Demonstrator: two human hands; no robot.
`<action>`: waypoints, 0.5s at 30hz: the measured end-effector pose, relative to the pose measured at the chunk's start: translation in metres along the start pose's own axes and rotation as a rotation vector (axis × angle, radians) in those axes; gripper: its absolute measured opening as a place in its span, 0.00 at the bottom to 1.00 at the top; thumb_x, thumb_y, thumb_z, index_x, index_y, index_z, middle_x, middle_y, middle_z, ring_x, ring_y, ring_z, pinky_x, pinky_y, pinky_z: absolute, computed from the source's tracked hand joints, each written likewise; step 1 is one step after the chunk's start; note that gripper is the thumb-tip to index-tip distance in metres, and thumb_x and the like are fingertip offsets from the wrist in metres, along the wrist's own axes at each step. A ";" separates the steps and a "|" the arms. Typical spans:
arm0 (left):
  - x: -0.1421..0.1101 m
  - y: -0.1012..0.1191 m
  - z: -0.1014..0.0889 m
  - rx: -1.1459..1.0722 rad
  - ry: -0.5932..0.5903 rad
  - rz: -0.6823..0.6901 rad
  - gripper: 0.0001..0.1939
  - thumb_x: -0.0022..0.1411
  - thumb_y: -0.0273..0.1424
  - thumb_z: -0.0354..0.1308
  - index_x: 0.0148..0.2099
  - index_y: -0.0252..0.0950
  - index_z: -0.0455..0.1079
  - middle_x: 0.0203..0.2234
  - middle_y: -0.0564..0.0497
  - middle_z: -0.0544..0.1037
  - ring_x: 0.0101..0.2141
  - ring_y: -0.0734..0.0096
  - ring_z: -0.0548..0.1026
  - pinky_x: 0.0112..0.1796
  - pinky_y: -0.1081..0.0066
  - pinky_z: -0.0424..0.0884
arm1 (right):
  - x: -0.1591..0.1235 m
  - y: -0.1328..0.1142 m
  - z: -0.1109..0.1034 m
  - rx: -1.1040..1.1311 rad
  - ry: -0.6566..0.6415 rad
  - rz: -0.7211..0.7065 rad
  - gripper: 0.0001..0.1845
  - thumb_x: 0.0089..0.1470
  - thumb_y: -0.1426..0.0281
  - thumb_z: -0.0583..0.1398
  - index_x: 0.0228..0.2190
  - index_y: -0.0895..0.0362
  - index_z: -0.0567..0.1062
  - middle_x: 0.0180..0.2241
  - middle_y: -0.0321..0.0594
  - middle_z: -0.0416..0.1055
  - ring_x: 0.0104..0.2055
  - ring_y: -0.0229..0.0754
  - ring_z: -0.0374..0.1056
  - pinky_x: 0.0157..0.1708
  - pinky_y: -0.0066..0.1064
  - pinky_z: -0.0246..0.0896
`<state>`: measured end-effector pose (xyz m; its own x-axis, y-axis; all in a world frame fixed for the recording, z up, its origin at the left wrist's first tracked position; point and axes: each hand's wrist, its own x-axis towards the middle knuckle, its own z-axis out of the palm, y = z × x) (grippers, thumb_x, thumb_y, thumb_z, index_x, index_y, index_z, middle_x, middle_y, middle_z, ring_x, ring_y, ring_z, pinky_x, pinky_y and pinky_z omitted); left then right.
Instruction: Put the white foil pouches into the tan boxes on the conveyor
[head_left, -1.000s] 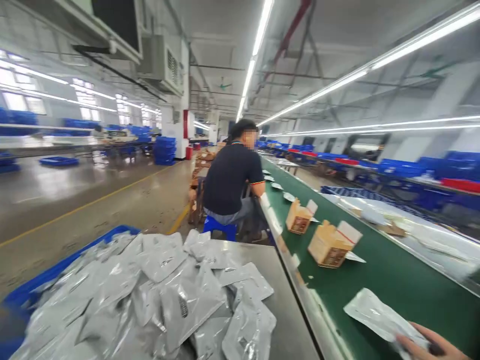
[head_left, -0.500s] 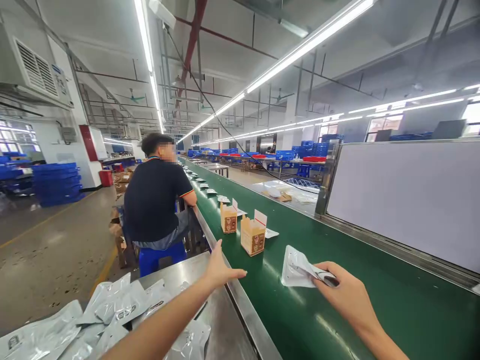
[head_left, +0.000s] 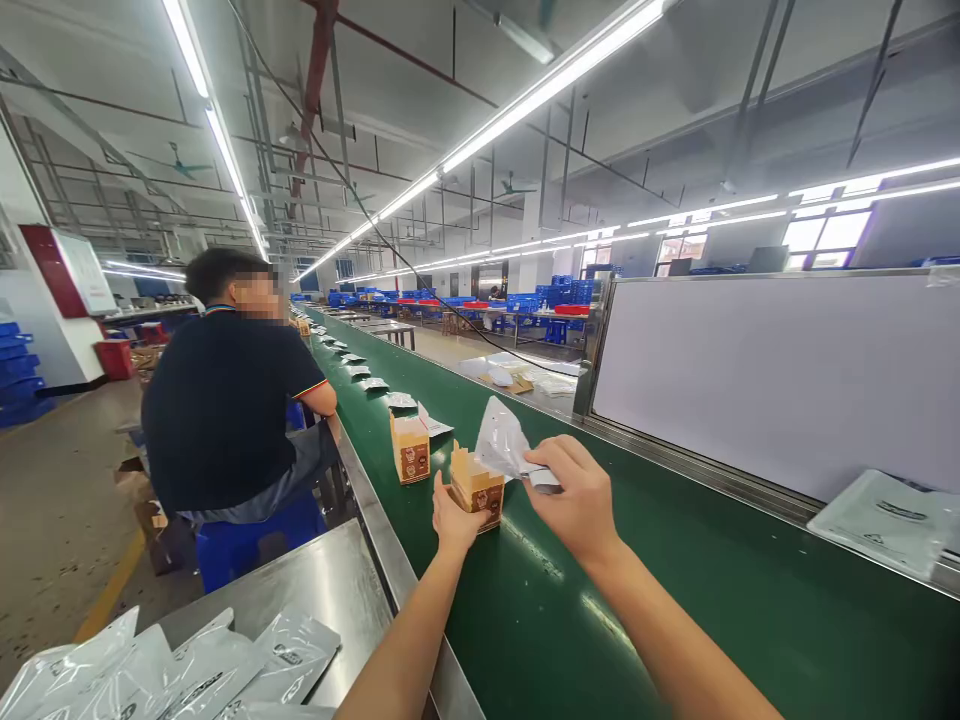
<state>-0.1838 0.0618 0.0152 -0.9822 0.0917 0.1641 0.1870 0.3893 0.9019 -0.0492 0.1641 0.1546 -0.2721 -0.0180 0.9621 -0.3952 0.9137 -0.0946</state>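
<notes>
Both hands have moved up the belt since the earlier frame, and the silver pouch (head_left: 501,440) is now off the belt, raised in the right hand (head_left: 574,495). That hand pinches a lower corner between thumb and fingers, so the pouch stands up and its top flops slightly to the left. It is directly above and just behind the open top of a small cardboard box (head_left: 476,490).

The left hand (head_left: 457,520) is wrapped against the near side of that box, and its fingers (head_left: 442,495) rise up the corner. This hold seems to steady the box on the moving surface. The hands are apart, with only a narrow gap between them, and both work around the same box. The box stands upright on the green conveyor belt (head_left: 600,620), with its flaps open.

A second box (head_left: 409,447) stands just ahead on the belt, and beyond it a row of pouches (head_left: 371,384) lies spaced along the belt. To the left, a steel table (head_left: 300,580) holds a pile of more pouches (head_left: 172,665) within easy reach. A seated worker (head_left: 225,400) in a dark polo shirt sits at the belt's edge on a blue stool (head_left: 247,545). Another pouch (head_left: 877,520) rests on the far side, against a white board (head_left: 780,385).
</notes>
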 end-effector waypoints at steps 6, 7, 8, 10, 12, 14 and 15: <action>-0.015 -0.005 -0.001 -0.106 -0.005 0.203 0.35 0.35 0.27 0.66 0.48 0.34 0.58 0.45 0.44 0.67 0.48 0.56 0.68 0.48 0.61 0.68 | -0.001 0.023 0.017 -0.029 -0.151 -0.064 0.10 0.46 0.82 0.51 0.28 0.58 0.68 0.28 0.40 0.63 0.32 0.40 0.59 0.29 0.29 0.56; -0.021 -0.005 -0.003 -0.124 0.007 0.243 0.36 0.37 0.27 0.66 0.50 0.34 0.57 0.44 0.44 0.67 0.47 0.58 0.69 0.47 0.61 0.69 | -0.003 0.026 0.010 -0.026 -0.221 -0.086 0.10 0.45 0.82 0.51 0.28 0.58 0.68 0.28 0.40 0.63 0.31 0.40 0.59 0.28 0.28 0.56; -0.027 -0.004 -0.006 -0.137 0.023 0.280 0.36 0.38 0.28 0.65 0.51 0.35 0.55 0.45 0.45 0.67 0.47 0.58 0.69 0.48 0.61 0.68 | -0.006 0.027 0.000 -0.019 -0.307 -0.118 0.11 0.43 0.83 0.51 0.27 0.58 0.68 0.27 0.39 0.63 0.30 0.39 0.59 0.26 0.28 0.56; -0.041 0.001 -0.010 -0.147 0.054 0.341 0.36 0.42 0.29 0.64 0.53 0.36 0.54 0.46 0.44 0.67 0.48 0.57 0.68 0.50 0.57 0.67 | -0.012 0.024 -0.022 -0.007 -0.492 -0.196 0.13 0.38 0.84 0.50 0.25 0.57 0.67 0.26 0.37 0.63 0.28 0.39 0.59 0.23 0.27 0.54; -0.055 0.010 -0.012 -0.128 0.095 0.477 0.33 0.45 0.30 0.63 0.53 0.37 0.54 0.47 0.43 0.67 0.49 0.56 0.67 0.51 0.53 0.65 | -0.020 0.014 -0.043 -0.007 -0.641 -0.251 0.14 0.35 0.85 0.50 0.22 0.56 0.67 0.24 0.36 0.64 0.26 0.39 0.60 0.22 0.28 0.56; -0.071 0.021 -0.012 -0.084 0.114 0.722 0.29 0.49 0.29 0.61 0.52 0.38 0.55 0.47 0.43 0.67 0.50 0.56 0.67 0.52 0.50 0.63 | -0.028 -0.001 -0.059 -0.015 -0.732 -0.246 0.15 0.39 0.85 0.50 0.24 0.56 0.70 0.24 0.35 0.67 0.28 0.39 0.63 0.28 0.29 0.64; -0.080 0.026 -0.011 -0.061 0.112 0.856 0.27 0.51 0.27 0.59 0.52 0.38 0.55 0.48 0.43 0.68 0.51 0.57 0.67 0.54 0.49 0.61 | -0.032 -0.010 -0.065 -0.030 -0.752 -0.204 0.14 0.42 0.84 0.52 0.25 0.56 0.71 0.25 0.35 0.68 0.29 0.39 0.65 0.32 0.30 0.67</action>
<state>-0.1006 0.0548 0.0296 -0.5006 0.2386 0.8321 0.8649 0.1778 0.4693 0.0199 0.1822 0.1417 -0.7227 -0.4471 0.5271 -0.4801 0.8733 0.0826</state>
